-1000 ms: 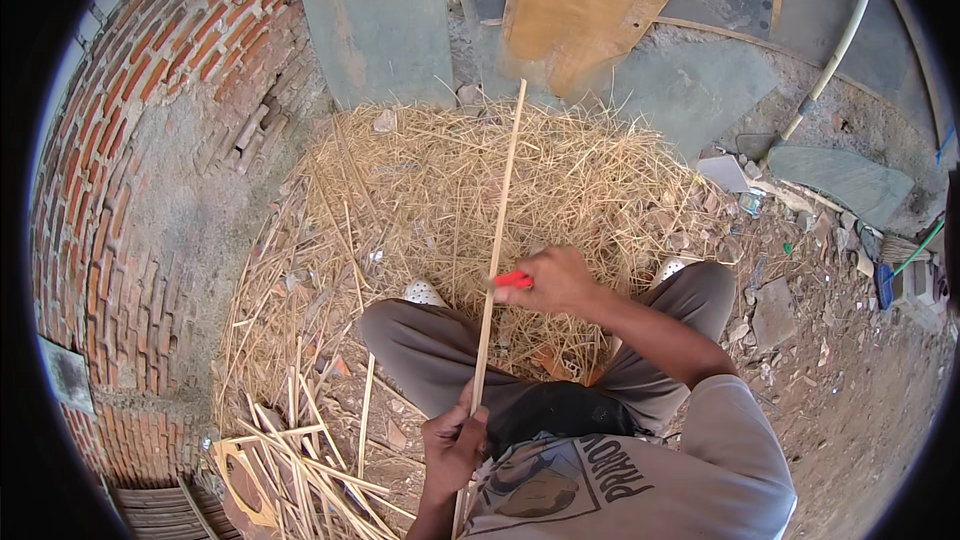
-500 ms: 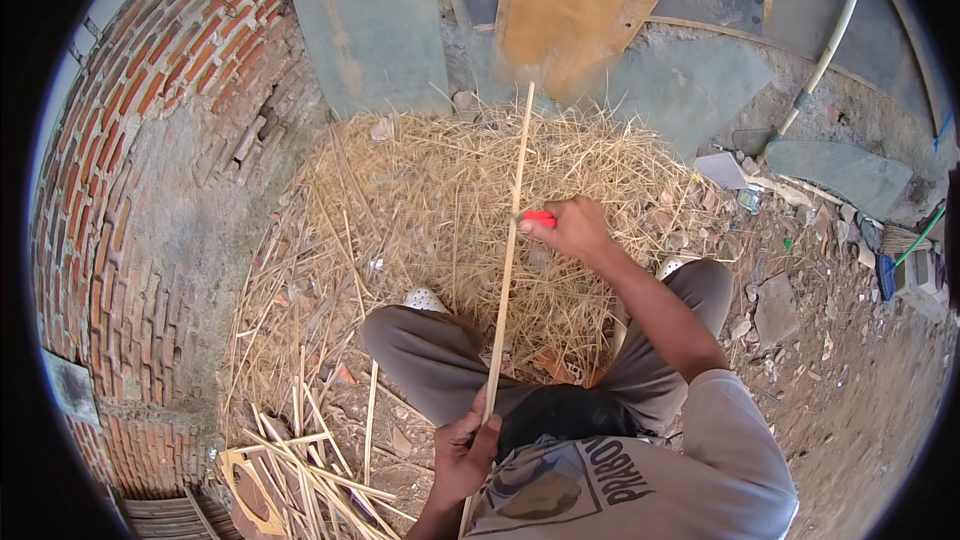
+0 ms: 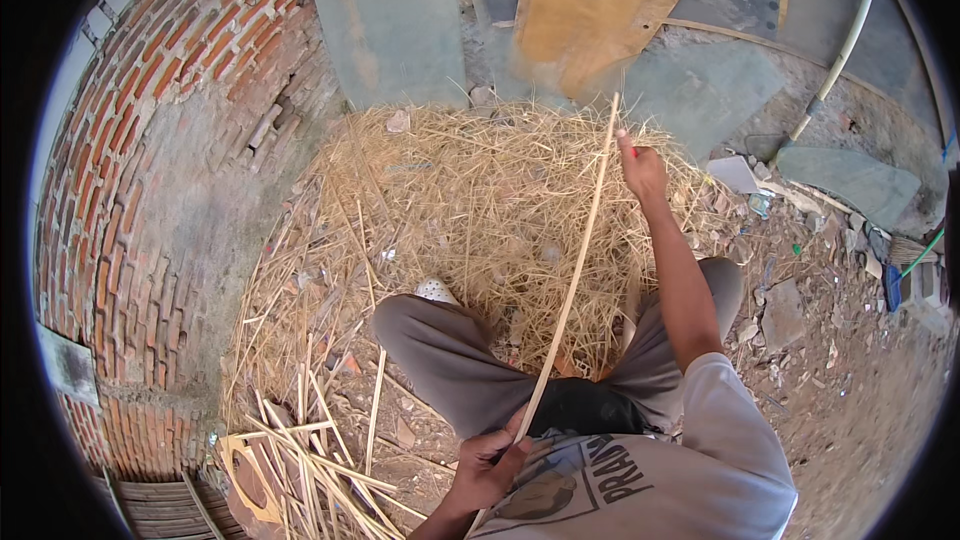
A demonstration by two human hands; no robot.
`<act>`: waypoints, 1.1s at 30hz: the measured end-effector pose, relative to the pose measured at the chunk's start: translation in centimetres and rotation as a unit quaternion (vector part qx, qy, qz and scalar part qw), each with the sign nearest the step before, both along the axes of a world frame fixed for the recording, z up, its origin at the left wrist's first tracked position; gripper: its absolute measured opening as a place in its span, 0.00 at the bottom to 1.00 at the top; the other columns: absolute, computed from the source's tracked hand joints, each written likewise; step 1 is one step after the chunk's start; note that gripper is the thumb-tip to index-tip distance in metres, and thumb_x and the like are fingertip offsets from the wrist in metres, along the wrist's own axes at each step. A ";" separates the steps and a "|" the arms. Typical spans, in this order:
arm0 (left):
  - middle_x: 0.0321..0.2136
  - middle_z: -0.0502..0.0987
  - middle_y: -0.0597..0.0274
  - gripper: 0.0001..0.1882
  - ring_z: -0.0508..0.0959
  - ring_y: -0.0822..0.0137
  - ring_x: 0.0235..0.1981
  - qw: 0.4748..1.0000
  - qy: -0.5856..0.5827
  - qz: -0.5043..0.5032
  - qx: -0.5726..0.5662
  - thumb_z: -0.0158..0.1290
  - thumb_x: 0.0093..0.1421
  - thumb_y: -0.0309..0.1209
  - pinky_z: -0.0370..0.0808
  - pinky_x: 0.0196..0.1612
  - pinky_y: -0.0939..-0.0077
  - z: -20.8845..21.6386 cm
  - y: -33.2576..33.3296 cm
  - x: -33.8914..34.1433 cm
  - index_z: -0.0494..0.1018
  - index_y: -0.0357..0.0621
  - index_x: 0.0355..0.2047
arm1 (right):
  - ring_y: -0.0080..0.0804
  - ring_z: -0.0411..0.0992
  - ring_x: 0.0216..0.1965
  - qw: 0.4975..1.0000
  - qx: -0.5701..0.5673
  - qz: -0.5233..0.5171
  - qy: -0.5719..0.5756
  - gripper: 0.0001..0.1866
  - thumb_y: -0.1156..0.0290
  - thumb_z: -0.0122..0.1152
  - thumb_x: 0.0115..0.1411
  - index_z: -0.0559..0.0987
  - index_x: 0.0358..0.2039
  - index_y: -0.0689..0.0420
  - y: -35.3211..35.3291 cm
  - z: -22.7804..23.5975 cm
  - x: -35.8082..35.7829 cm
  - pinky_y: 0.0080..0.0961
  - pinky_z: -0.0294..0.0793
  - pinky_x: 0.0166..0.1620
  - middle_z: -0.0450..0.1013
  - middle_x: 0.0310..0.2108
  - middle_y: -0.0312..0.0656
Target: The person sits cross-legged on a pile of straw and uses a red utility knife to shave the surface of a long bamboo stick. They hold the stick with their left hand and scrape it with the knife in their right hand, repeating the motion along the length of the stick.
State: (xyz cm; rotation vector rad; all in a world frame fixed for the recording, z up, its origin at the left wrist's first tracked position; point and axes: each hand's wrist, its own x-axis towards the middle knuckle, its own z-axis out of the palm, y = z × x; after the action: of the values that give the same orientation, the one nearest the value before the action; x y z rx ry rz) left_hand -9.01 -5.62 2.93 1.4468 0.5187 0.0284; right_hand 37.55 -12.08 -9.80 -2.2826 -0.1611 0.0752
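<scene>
A long, thin, pale bamboo strip (image 3: pixel 577 280) slants up from my lap, its far tip over the back of the shavings heap. My left hand (image 3: pixel 488 468) is closed around its near part, close to my belly. Far out along the strip, my right hand (image 3: pixel 645 172) is closed on a small red-handled tool (image 3: pixel 636 152). Only a bit of red shows between the fingers; its working end is hidden. The thumb of that hand points toward the strip, near its far end. Whether the tool touches the strip cannot be made out.
Curly straw-coloured shavings (image 3: pixel 480 190) are heaped before my crossed legs. A bundle of pale strips (image 3: pixel 320 460) lies at lower left. Beyond stand a worn brick wall (image 3: pixel 130 200) and leaning grey and orange boards (image 3: pixel 600 10). Rubble (image 3: pixel 785 310) covers the ground at right.
My right hand has slid outward along the strip, toward its far tip. That tip has swung to the right. My left hand still grips the near part.
</scene>
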 end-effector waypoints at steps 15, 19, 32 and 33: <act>0.11 0.64 0.63 0.21 0.60 0.75 0.07 0.953 -0.126 0.124 -0.247 0.43 0.65 0.24 0.60 0.15 0.81 0.3 2.3 1.5 0.65 0.37 0.59 | 0.40 0.71 0.14 0.926 -0.045 0.323 -0.189 0.30 0.36 0.57 0.53 0.81 0.20 0.54 2.3 6.8 -16.4 0.35 0.69 0.20 0.66 0.08 0.40; 0.11 0.64 0.63 0.21 0.59 0.75 0.06 0.955 -0.116 0.133 -0.239 0.43 0.66 0.23 0.60 0.15 0.81 0.1 2.6 2.1 0.64 0.37 0.59 | 0.39 0.70 0.13 0.929 0.099 0.325 -0.149 0.32 0.34 0.57 0.52 0.77 0.16 0.55 1.1 7.4 -15.2 0.35 0.68 0.20 0.64 0.08 0.42; 0.14 0.65 0.67 0.21 0.62 0.80 0.10 0.988 -0.031 0.105 -0.106 0.43 0.67 0.25 0.59 0.14 0.86 1.0 2.5 3.0 0.64 0.38 0.60 | 0.39 0.67 0.10 0.881 0.022 0.372 -0.293 0.36 0.28 0.57 0.47 0.71 0.09 0.52 2.0 7.3 -17.5 0.35 0.65 0.17 0.64 0.07 0.39; 0.14 0.65 0.68 0.21 0.62 0.81 0.11 0.991 -0.020 0.108 -0.081 0.44 0.67 0.25 0.59 0.14 0.87 1.1 2.6 3.1 0.64 0.38 0.60 | 0.38 0.67 0.10 0.879 0.039 0.373 -0.295 0.36 0.29 0.58 0.46 0.71 0.09 0.52 2.1 7.4 -17.6 0.35 0.65 0.17 0.64 0.07 0.39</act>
State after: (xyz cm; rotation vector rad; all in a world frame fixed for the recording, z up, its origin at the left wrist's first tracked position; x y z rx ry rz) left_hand -5.88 -3.03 4.07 1.2243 0.6295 0.1832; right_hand 19.92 -10.01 -2.43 -1.9678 -1.3312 -0.2308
